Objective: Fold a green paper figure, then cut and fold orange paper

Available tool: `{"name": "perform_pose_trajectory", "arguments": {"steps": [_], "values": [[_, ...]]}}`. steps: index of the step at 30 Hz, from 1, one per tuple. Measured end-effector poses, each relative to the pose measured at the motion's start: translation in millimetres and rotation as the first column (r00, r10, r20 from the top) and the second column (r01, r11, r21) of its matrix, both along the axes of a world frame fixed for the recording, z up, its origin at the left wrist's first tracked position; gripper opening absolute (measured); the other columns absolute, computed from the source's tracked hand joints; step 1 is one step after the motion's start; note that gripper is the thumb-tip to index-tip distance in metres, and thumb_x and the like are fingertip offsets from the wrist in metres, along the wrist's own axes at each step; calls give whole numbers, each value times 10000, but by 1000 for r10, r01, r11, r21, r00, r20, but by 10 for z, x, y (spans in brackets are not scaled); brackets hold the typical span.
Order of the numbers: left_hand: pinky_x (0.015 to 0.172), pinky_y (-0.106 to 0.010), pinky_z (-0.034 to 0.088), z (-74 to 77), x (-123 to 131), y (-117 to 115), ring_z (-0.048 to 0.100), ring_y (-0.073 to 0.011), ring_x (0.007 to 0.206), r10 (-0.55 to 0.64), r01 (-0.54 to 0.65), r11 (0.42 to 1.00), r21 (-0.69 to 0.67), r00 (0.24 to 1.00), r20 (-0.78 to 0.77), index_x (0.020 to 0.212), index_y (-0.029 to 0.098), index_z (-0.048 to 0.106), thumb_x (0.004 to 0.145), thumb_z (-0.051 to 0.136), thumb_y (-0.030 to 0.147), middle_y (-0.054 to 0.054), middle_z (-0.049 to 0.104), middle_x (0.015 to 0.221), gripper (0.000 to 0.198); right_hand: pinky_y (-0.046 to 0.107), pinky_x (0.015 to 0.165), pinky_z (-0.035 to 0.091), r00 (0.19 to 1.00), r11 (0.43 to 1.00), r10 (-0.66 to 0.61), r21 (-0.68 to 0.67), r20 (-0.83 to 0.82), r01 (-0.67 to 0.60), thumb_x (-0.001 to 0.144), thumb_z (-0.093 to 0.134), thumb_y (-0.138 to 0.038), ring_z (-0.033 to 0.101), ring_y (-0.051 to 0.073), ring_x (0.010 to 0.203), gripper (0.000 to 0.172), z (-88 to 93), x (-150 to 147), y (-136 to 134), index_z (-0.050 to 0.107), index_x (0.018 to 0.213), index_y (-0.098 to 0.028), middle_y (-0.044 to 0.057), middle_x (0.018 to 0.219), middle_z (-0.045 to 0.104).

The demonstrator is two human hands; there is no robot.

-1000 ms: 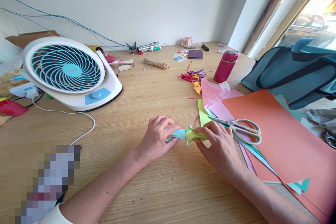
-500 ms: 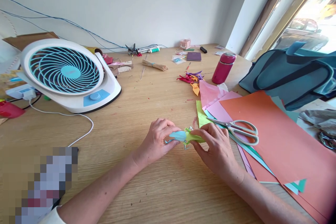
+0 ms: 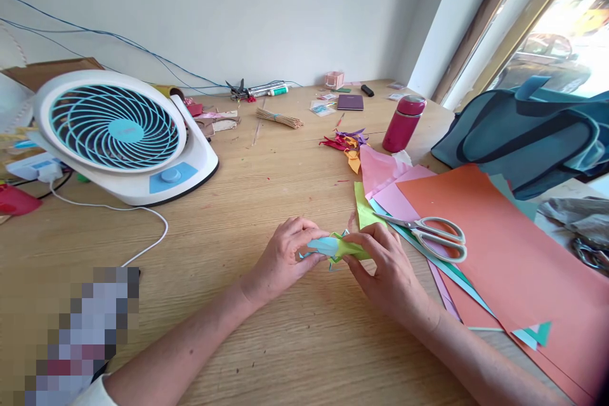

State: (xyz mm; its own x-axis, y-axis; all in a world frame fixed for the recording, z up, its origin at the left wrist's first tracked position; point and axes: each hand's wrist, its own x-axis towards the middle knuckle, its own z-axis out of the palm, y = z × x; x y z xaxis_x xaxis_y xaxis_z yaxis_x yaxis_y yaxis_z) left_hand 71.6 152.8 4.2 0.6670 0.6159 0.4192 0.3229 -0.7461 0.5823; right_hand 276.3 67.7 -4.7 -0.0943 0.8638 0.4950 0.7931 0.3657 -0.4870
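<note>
A small folded paper piece (image 3: 335, 247), light blue on its left and lime green on its right, is held low over the wooden table (image 3: 266, 165) near the front middle. My left hand (image 3: 285, 257) pinches the blue end with curled fingers. My right hand (image 3: 387, 269) grips the green end, fingers closed around it. Both hands rest close to the table top.
A white and teal desk fan (image 3: 118, 133) stands at the back left with its white cable (image 3: 143, 216). Scissors (image 3: 435, 233) lie on orange and pink paper sheets (image 3: 504, 235) at the right. A red bottle (image 3: 404, 122), paper scraps (image 3: 347, 143) and a blue bag (image 3: 528, 130) sit behind.
Both hands and the folded paper have stayed almost in place, with the fingers shifting slightly on the paper. The view has drifted a little.
</note>
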Motion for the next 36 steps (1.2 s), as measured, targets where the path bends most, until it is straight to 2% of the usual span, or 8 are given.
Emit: {"name": "perform_pose_trajectory", "arguments": {"steps": [7,12,14,21,23,26,31,36], "values": [[840,-340,465,14,4,4,581,-200,939,-8,7,1000,-25,1000,-15,1037,199,666,865,691,296,-59,648,1009,199,395,795,399,999,1000,6,2,48,-6,893,628,-185,565,229,895,167,15,20,2,623,1058,-210,65,968,584],[858,-363,438,71,-11,-17,567,-209,944,-4,17,992,128,995,-100,1093,225,661,886,663,276,-53,636,1005,214,396,768,439,991,1000,29,-15,127,-28,902,589,-166,568,236,886,160,45,22,-2,597,1058,-203,85,979,588],[852,-358,441,78,-12,-39,568,-211,946,6,13,987,161,993,-118,1115,227,654,889,653,251,-53,626,1007,227,387,761,467,995,998,49,-29,90,-46,903,574,-147,564,229,872,155,42,21,-5,585,1049,-198,87,977,575],[818,-299,480,58,-15,-105,601,-181,916,16,3,990,140,991,-131,1178,203,617,935,543,162,-82,586,1061,257,331,756,501,995,993,65,-95,-73,-72,887,602,-113,596,196,865,208,45,7,-8,569,1059,-224,55,984,572],[825,-283,478,63,-10,-106,610,-171,921,-7,16,996,91,995,-101,1177,205,606,933,550,153,-67,610,1044,256,322,739,506,992,992,74,-94,-99,-83,891,599,-116,599,192,847,202,47,4,-6,570,1056,-228,49,964,579],[786,-241,475,80,5,-100,624,-147,883,-33,31,997,-69,999,-32,1120,213,609,901,605,144,-25,659,983,229,312,722,514,987,992,85,-81,-134,-97,895,594,-123,600,191,840,194,38,4,-4,572,1057,-227,54,956,582],[753,-211,497,90,28,-95,647,-134,866,-23,35,935,-354,999,39,1086,209,626,866,613,115,-16,698,1009,240,317,745,507,978,989,114,-74,-176,-128,884,597,-115,581,195,866,220,37,-1,-12,568,1075,-221,64,980,575],[752,-215,519,80,35,-92,664,-127,830,-30,66,907,-415,995,93,1122,197,623,850,566,75,-26,705,1006,304,314,735,493,969,986,125,-81,-213,-145,893,571,-118,571,196,863,198,74,-5,-26,553,1067,-213,69,980,573]]}}
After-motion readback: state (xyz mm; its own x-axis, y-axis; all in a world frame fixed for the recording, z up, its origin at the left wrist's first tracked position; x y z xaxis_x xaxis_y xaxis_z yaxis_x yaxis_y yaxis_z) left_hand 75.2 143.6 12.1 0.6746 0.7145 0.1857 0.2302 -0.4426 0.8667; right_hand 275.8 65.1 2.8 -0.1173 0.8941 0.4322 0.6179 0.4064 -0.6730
